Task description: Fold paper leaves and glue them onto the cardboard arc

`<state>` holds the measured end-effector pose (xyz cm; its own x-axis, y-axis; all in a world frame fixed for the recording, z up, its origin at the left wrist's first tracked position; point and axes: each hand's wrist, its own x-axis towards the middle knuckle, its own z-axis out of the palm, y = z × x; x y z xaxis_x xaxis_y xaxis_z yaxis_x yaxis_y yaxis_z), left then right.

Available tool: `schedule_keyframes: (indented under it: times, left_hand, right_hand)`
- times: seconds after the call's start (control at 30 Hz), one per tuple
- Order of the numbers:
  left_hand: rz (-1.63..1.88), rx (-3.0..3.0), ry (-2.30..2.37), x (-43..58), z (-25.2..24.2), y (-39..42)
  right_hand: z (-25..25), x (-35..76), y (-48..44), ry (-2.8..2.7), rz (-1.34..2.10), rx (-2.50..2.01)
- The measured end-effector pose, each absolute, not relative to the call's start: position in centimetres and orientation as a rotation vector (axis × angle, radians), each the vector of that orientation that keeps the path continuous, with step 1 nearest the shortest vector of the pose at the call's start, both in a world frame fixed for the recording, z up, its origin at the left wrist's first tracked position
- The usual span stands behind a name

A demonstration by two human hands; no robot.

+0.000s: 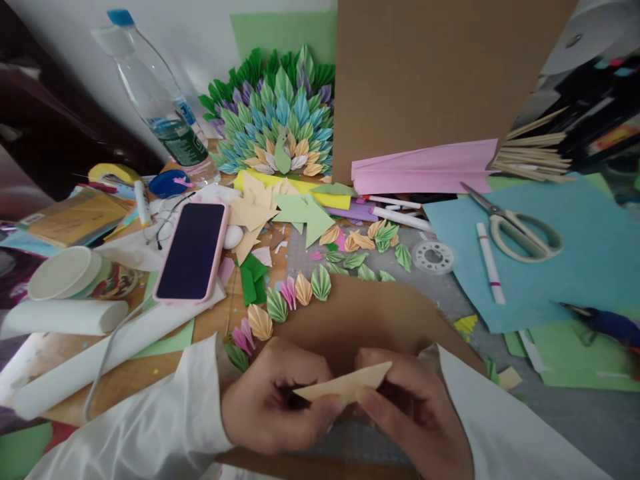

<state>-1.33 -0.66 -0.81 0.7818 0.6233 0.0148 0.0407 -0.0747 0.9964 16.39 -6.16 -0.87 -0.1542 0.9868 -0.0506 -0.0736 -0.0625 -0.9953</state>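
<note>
Between my two hands is a small folded piece of pale orange paper (pixel 350 385), held low at the front of the table. My left hand (pixel 285 400) pinches its left part, and my right hand (pixel 415 407) pinches its right part with the thumb on top. Just beyond them lies a curved piece of brown cardboard (pixel 370 317). Along its left edge sit pleated paper leaves in green, pink and orange, among them an orange leaf (pixel 261 322). More loose pleated leaves (pixel 367 250) are scattered behind the cardboard.
A phone (pixel 191 252) lies at left, near a paper cup (pixel 65 273) and bottles (pixel 175 133). Scissors (pixel 523 233) and a marker (pixel 491 263) rest on blue paper (pixel 465 293) at right. A paper peacock (pixel 283 120) and a cardboard sheet (pixel 430 73) stand at the back.
</note>
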Motion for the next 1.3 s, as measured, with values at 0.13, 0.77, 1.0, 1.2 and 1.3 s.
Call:
schedule_keyframes:
  times: [0.13,0.77,1.0,1.2,1.3]
  left_hand:
    - [0.49,1.546,0.538,-1.3,-1.0,-0.7]
    - [0.203,0.935,0.477,-2.0,-1.2,-0.4]
    - [0.271,0.941,0.497,-1.8,-1.5,-0.6]
    - [0.228,0.872,0.489,-2.1,-1.4,-0.1]
    - [0.2,0.86,0.483,-2.2,-1.5,-0.2]
  right_hand:
    - [-1.1,16.5,-6.6,-1.249,1.267,-1.168]
    - [-1.9,17.2,-6.1,-1.439,1.321,-0.802]
    - [-1.7,17.5,-5.5,-1.617,1.131,-0.81]
    - [-1.7,17.2,-5.6,-1.609,1.086,-0.821]
    - [-1.7,17.3,-5.5,-1.636,1.093,-0.771]
